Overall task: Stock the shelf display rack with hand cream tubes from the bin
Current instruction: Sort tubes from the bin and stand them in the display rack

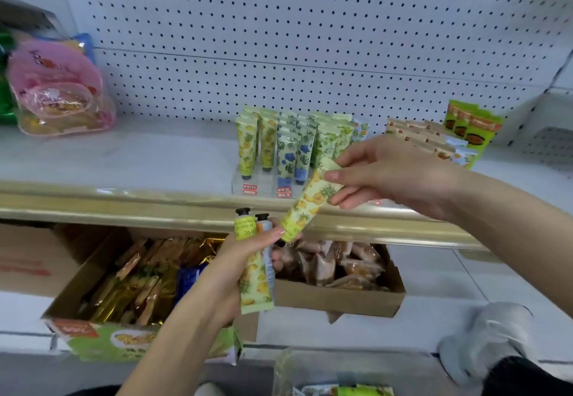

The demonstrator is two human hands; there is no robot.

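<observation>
A clear display rack (263, 186) on the white shelf holds several upright hand cream tubes (291, 144), yellow pineapple ones at the left, blue-flower ones in the middle, green ones at the right. My right hand (381, 175) pinches the flat end of a yellow pineapple tube (307, 203) that slants down to the left, in front of the rack. My left hand (245, 256) grips two tubes (255, 268) cap-up below the shelf edge, a yellow one and a pale blue one. The clear bin (288, 371) shows at the bottom edge with a green tube inside.
A gold shelf edge (124, 203) runs across. Below it stand open cardboard boxes of snack packets (139, 277) and wrapped goods (341, 268). Pink packaged items (59, 91) lie at the shelf's left, sachets and a green carton (471, 129) at the right. Pegboard is behind.
</observation>
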